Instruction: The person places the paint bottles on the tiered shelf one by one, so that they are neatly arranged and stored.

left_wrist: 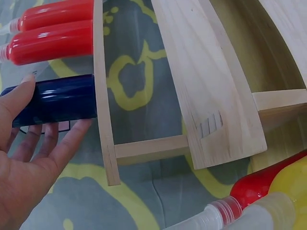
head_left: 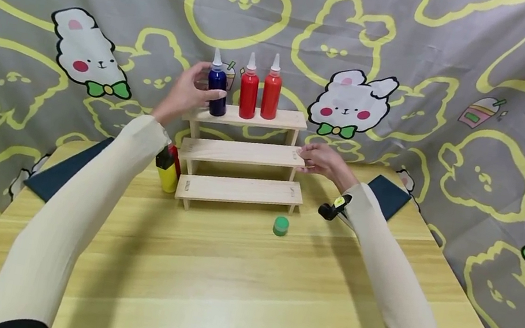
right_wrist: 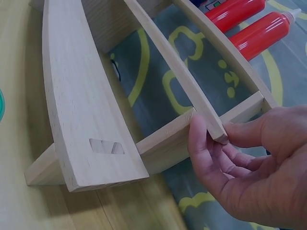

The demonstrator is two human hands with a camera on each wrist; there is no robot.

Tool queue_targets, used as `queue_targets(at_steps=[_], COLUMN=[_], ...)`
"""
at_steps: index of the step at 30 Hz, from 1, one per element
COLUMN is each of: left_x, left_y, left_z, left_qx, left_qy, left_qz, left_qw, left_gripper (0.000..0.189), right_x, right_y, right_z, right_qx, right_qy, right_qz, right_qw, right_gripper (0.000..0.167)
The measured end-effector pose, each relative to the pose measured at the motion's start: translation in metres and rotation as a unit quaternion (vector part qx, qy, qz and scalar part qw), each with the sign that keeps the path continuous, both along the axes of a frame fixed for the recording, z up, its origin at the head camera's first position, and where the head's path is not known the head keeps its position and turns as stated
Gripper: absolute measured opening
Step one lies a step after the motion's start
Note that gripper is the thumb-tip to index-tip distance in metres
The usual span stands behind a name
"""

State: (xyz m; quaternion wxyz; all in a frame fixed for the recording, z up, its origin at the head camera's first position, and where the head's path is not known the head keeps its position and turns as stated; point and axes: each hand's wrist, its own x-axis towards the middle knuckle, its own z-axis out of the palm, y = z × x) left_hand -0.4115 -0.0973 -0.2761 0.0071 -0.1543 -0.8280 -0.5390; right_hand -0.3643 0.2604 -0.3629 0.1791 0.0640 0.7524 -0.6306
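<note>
On the top step of a three-tier wooden shelf [head_left: 239, 190] stands a dark blue squeeze bottle [head_left: 217, 88] with a pointed white nozzle. My left hand [head_left: 190, 91] holds it, thumb on one side and fingers on the other; its base meets the step in the left wrist view. Two red squeeze bottles [head_left: 248, 94] stand upright just right of it. At the shelf's right side, my right hand [head_left: 324, 163] pinches the end of the middle step [right_wrist: 184, 76] between thumb and fingers.
A green-lidded small jar [head_left: 281, 226] sits before the bottom step. Left of the shelf are a yellow bottle [head_left: 168, 178] and a red bottle [left_wrist: 254, 181], partly hidden by my arm in the head view. Dark flat panels [head_left: 388, 197] lie at both sides; a patterned curtain [head_left: 286, 27] hangs behind.
</note>
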Motion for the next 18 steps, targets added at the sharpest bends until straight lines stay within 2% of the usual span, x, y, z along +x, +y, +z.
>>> queue_targets(at_steps=[9,13,18], left_x=[-0.0005,0.0007,0.0035], left_y=[0.0043,0.0062,0.0101], left_z=[-0.0053,-0.0052,-0.0061], left_qx=[0.002,0.007,0.015], left_qy=[0.023,0.024,0.024], left_qz=[0.011,0.018,0.011], left_qw=[0.9997,0.9995,0.9995], left_gripper=[0.07,0.07,0.071], right_x=[0.0011,0.0008,-0.0002], right_y=[0.0001,-0.0001,0.0002], right_z=[-0.0009,-0.0005,-0.002], right_qx=[-0.001,-0.001,-0.007], right_qy=[-0.008,0.005,0.008], right_qz=[-0.002,0.002,0.005], right_qw=[1.0,1.0,0.9999], right_gripper=[0.024,0.028,0.028])
